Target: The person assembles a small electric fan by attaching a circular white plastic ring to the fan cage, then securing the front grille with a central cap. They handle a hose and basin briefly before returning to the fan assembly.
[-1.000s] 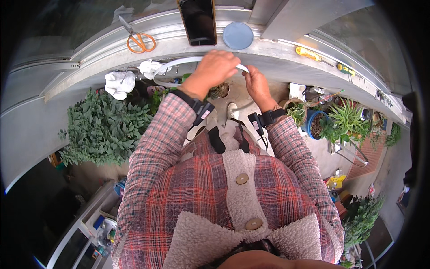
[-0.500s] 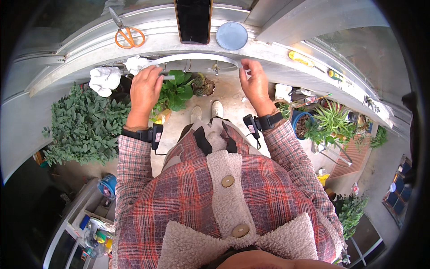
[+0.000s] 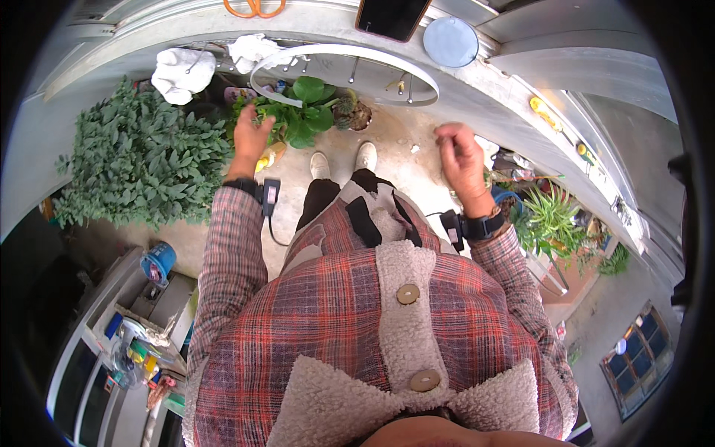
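Note:
A white, open-ended hoop [image 3: 350,50] of flat strip curves out from under the ledge; neither hand touches it. Below its left free end, my left hand [image 3: 252,135] is empty, with thumb and fingers apart, close to the broad-leaved green plant [image 3: 307,123]. To the right of the hoop and lower, over the floor, my right hand [image 3: 463,160] has loosely bent fingers and the thumb apart. I see nothing in it, though its fingertips are slightly blurred. Several small metal hooks [image 3: 352,71] hang within the hoop's outline.
On the ledge lie orange-handled scissors [image 3: 255,9], a phone [image 3: 392,16], a blue-grey disc [image 3: 450,42] and a yellow-handled tool [image 3: 546,113]. White cloths [image 3: 184,74] hang at the left above a dense leafy plant [image 3: 141,160]. Potted plants [image 3: 551,212] stand at the right.
Both hands have come away from the hoop and lowered toward my body, the right one also shifting right. The left hand has left the hoop's end. My view has tilted downward.

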Motion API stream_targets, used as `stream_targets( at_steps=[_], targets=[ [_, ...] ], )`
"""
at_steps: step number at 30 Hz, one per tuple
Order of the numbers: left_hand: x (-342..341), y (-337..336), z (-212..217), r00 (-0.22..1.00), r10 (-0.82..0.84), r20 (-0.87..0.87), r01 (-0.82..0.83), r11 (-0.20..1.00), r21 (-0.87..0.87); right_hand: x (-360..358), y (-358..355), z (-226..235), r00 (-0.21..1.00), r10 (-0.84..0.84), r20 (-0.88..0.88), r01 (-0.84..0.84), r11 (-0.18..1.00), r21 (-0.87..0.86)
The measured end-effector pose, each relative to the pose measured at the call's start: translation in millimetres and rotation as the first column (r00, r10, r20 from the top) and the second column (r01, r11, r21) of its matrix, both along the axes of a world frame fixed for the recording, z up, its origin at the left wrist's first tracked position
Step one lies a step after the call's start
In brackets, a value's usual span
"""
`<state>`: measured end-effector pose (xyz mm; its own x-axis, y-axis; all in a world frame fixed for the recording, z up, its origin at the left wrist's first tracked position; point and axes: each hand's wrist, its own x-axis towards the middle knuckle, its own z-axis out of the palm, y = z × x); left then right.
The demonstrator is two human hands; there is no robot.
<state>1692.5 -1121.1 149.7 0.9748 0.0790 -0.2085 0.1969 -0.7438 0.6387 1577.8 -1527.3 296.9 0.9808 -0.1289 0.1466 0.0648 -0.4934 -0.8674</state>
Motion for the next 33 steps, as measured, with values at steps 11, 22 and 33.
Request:
stream_targets(
  at_steps=[11, 22, 33],
  targets=[
    [74, -30, -68, 0.909, 0.222, -0.353, -0.385, 0.770, -0.508, -76, 26, -74, 0.792, 0.078, -0.606, -0.028, 0.995, 0.092],
    [-1, -22, -17, 0.831, -0.049, -0.555, -0.301, 0.798, -0.521, -50, 96, -148, 0.470, 0.201, -0.860, 0.588, 0.655, 0.474],
    [-3, -22, -16, 0.818, -0.052, -0.573, -0.321, 0.785, -0.529, -46, 107, -161, 0.545, 0.332, -0.770, 0.677, 0.368, 0.637]
  ],
)
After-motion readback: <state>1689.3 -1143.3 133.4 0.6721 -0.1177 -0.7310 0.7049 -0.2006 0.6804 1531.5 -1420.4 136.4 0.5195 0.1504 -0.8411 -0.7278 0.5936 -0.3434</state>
